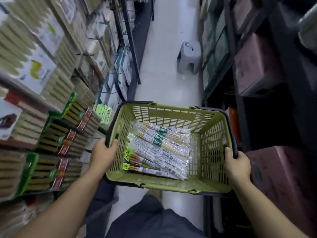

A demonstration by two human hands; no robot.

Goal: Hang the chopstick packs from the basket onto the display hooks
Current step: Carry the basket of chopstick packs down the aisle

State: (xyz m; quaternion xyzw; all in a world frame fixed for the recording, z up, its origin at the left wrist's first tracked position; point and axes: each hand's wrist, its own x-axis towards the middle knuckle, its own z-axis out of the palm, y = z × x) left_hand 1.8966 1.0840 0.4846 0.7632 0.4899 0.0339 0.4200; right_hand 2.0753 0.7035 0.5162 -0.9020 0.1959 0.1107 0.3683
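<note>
- Down by the camera, dark trouser legs (151,219); two bare forearms reach forward.
- Left hand (103,152) grips the left rim of the green basket (171,109), fingers curled over the edge, thumb on the inside wall.
- Right hand (237,164) grips the right rim, fingers wrapped round the black handle lying along it.
- Chopstick packs (161,150) lie flat in a loose pile on the basket floor, toward its left side; neither hand touches one.
- Step, as judged: basket being carried or positioned in the aisle; hanging not yet begun.
- Just left of the basket, boxed stock (68,134) on the display wall, blurred.
- Further up that wall, black display hooks (95,38); too blurred to tell which are free.
- Next move likely calls for resting the basket or holding it one-handed, freeing a hand, taking one pack by its header end and lining its hole up with a hook.
- Far down the pale floor, a grey stool (188,57).
</note>
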